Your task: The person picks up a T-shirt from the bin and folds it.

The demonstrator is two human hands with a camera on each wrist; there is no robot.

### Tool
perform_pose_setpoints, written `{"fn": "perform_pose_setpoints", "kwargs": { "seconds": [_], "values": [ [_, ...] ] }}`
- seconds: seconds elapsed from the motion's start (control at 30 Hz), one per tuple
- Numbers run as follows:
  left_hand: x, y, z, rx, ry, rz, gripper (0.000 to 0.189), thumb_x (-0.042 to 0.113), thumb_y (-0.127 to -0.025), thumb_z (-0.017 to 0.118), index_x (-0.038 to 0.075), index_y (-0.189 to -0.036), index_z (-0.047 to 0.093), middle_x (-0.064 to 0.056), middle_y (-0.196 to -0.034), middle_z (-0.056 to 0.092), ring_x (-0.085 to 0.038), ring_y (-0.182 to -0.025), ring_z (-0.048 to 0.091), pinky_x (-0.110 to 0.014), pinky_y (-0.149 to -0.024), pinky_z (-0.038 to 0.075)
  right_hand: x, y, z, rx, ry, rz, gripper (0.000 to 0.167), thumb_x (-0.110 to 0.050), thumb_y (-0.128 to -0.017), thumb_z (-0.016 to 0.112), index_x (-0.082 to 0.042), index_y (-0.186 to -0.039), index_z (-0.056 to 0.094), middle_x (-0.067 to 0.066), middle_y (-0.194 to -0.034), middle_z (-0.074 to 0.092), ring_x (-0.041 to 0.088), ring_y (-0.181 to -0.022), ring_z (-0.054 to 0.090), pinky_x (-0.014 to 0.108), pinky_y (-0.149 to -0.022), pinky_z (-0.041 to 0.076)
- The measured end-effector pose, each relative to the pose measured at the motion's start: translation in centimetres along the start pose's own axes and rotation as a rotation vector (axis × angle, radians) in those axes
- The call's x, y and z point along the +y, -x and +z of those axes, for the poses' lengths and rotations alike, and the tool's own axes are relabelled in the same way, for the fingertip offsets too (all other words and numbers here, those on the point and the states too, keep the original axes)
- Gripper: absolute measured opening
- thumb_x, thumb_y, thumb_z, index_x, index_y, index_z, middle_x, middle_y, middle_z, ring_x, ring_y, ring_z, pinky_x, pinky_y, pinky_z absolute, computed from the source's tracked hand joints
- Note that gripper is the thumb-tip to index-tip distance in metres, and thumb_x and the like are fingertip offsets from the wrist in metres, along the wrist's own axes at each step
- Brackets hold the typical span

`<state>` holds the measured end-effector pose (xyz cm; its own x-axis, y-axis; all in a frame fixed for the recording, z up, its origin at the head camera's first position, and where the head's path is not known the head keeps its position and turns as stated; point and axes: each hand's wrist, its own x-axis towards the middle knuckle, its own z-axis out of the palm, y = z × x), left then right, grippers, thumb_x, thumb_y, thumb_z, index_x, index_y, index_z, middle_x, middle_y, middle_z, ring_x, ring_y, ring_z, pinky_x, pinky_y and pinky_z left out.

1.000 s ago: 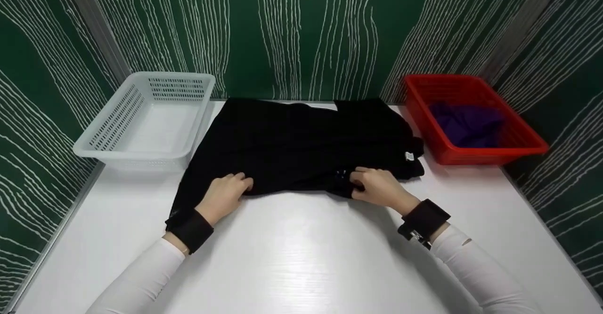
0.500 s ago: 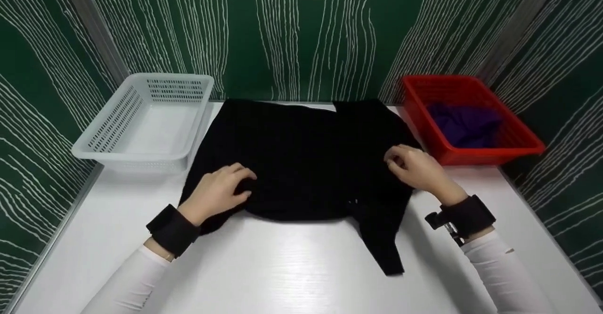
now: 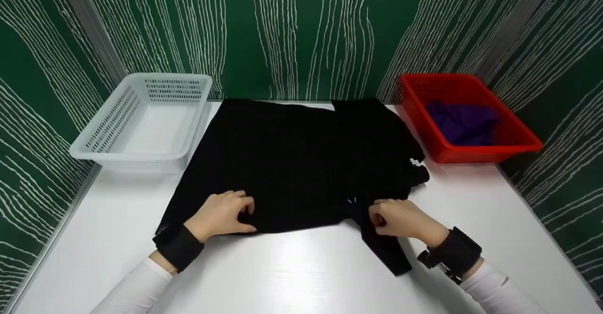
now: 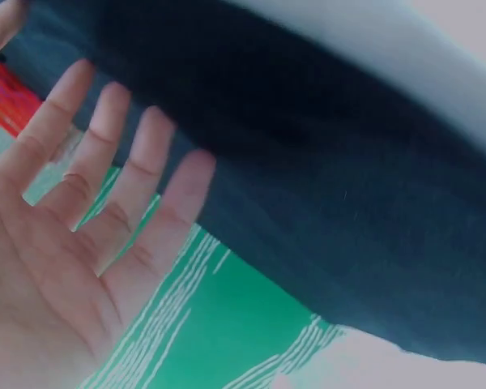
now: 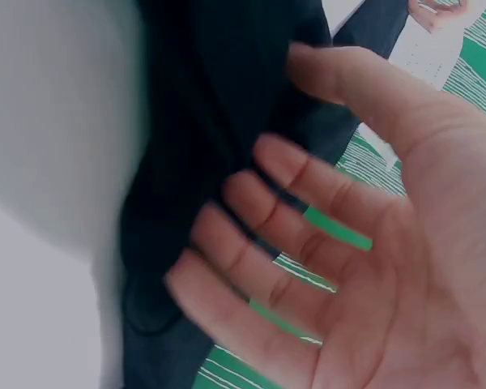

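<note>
Garment (image 3: 292, 163), black, spread across the middle of the frame on the white desk (image 3: 292, 271); left hand (image 3: 219, 216) at its lower left edge, grip spread; right hand (image 3: 403, 218) at its lower right, by the sleeve (image 3: 386, 253) that points down the frame, grip also spread, loosely bent; whether either touches it, I cannot tell; white basket (image 3: 127, 156) upper left; red basket (image 3: 471, 155) upper right, purple cloth (image 3: 464, 124) inside it

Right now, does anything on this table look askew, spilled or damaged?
I see no spill or damage. A sleeve-like flap of the black garment juts toward the person by the right hand, breaking the near edge. The purple cloth in the red basket lies crumpled.
</note>
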<state>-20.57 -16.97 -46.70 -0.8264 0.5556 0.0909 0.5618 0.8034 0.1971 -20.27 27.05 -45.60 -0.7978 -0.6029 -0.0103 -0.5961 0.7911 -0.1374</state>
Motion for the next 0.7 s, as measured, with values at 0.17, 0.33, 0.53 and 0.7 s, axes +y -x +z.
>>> {"fn": "perform_pose_setpoints", "kwargs": {
  "seconds": [0.17,0.33,0.53,0.7],
  "values": [
    [-0.1,0.1,0.4,-0.017,0.023,-0.024,0.035,0.047,-0.078,0.086,0.021,-0.092,0.069,0.002,-0.085,0.064,-0.013,-0.074,0.057,-0.031,-0.062,0.047,-0.1,0.8,0.5,0.047,-0.025,0.101,0.039,-0.045,-0.081,0.083,-0.015,-0.082,0.058,-0.006,-0.072,0.054,0.005,-0.061,0.043,0.024,-0.052,0.036],
    [-0.2,0.0,0.4,-0.031,0.034,-0.032,0.035,0.047,-0.078,0.086,0.02,-0.092,0.068,0.003,-0.082,0.063,-0.013,-0.073,0.057,-0.032,-0.062,0.046,-0.4,1.2,1.2,0.015,-0.07,0.065,0.038,-0.048,-0.083,0.082,-0.016,-0.09,0.062,-0.005,-0.078,0.059,0.005,-0.065,0.049,0.024,-0.053,0.041],
    [-0.2,-0.1,0.4,-0.035,0.057,-0.037,0.036,0.046,-0.077,0.087,0.019,-0.092,0.069,0.002,-0.082,0.064,-0.013,-0.072,0.058,-0.032,-0.062,0.047,-1.0,1.8,0.1,0.053,-0.233,-0.101,0.033,0.007,-0.078,0.075,-0.019,-0.092,0.059,-0.007,-0.084,0.056,0.004,-0.079,0.051,0.021,-0.067,0.045],
    [-0.2,0.1,0.4,-0.054,0.059,-0.048,0.037,0.048,-0.077,0.087,0.019,-0.092,0.068,0.003,-0.081,0.063,-0.012,-0.072,0.057,-0.031,-0.062,0.047,-3.0,3.7,-2.0,-0.015,-0.387,-0.347,0.036,0.006,-0.077,0.074,-0.022,-0.097,0.065,-0.007,-0.091,0.066,0.002,-0.086,0.056,0.02,-0.074,0.05]
  ]
}}
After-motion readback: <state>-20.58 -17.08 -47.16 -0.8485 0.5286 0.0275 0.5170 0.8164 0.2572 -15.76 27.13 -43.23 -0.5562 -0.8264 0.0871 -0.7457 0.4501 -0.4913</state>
